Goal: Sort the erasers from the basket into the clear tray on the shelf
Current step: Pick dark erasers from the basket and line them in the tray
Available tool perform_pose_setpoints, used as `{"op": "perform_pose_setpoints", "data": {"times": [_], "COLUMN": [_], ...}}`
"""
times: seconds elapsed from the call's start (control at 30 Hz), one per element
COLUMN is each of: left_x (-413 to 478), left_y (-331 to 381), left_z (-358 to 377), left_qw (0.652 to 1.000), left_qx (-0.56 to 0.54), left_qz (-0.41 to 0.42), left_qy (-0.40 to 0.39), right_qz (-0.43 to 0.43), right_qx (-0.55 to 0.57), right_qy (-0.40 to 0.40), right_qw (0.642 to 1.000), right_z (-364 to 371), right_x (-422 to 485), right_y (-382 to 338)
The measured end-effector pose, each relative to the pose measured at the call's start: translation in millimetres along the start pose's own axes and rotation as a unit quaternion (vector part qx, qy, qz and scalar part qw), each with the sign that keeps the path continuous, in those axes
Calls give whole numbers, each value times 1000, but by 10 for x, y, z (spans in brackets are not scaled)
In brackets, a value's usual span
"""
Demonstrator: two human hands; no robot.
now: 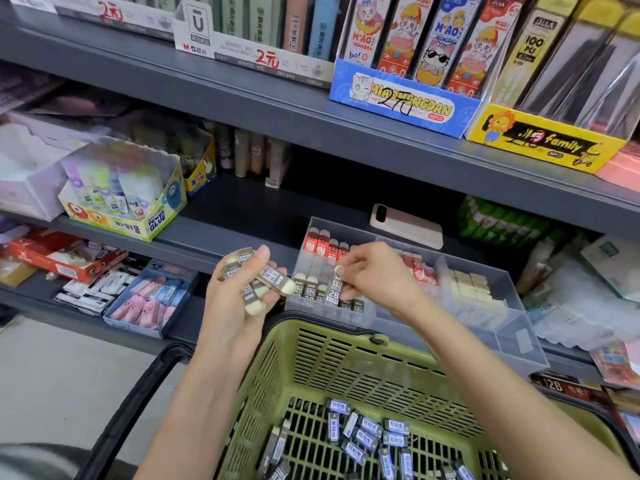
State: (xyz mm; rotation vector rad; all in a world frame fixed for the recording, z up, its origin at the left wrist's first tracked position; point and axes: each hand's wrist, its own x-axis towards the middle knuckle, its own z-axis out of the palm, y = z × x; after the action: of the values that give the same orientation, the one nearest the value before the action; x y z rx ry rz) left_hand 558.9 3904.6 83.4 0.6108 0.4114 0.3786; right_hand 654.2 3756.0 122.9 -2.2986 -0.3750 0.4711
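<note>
A green basket (311, 368) sits below the shelf with several dark-sleeved erasers (367, 441) on its floor. My left hand (235, 306) grips a bunch of grey-sleeved erasers (263, 282) just left of the clear tray (502, 327). My right hand (377, 275) pinches one grey 2B eraser (334, 289) upright over the tray's front-left compartment, among a row of like erasers (308, 289). Behind them stand red-sleeved erasers (322, 244). Cream blocks (471, 289) fill the right compartment.
A phone (405, 225) lies on the shelf behind the tray. A glue box (128, 199) stands to the left. Lower left is a blue box of pink and blue erasers (149, 299). The basket's black handle (138, 403) hangs left. Packaged goods crowd the right.
</note>
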Motion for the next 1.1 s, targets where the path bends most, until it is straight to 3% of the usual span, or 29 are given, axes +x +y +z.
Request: {"op": "perform_pose_setpoints", "data": {"times": [0.3,0.47,0.57,0.6,0.67,0.7,0.77,0.93,1.03,1.1], "left_x": [-16,-20,-31,-35,-36,-37,-40,-63,-59,-58], "left_y": [-27,-37,-40,-40,-51,-57,-65,-104,-109,-102], "left_z": [37,41,36,33,25,19,21,53,49,43], "left_qw": [1000,1000,1000,999,999,998,996,997,998,998], "left_qx": [18,16,21,24,23,21,23,29,12,-14], "left_qz": [-6,-9,-7,-4,6,14,24,7,-11,-26], "left_qy": [9,-8,-19,-25,-48,-62,-78,-73,-56,-51], "right_qz": [5,-53,-110,-125,-100,-68,-29,-14,-36,-43], "right_qx": [-87,-226,-274,-244,-18,88,168,351,371,235], "right_qy": [9,33,96,106,46,-13,-86,-30,35,78], "right_qw": [996,972,951,956,994,994,982,936,927,968], "right_z": [196,308,284,273,255,256,276,168,-95,-208], "right_x": [137,158,54,-17,-215,-314,-441,-398,-288,-217], "right_y": [29,10,-37,-57,-128,-168,-209,-177,-109,-55]}}
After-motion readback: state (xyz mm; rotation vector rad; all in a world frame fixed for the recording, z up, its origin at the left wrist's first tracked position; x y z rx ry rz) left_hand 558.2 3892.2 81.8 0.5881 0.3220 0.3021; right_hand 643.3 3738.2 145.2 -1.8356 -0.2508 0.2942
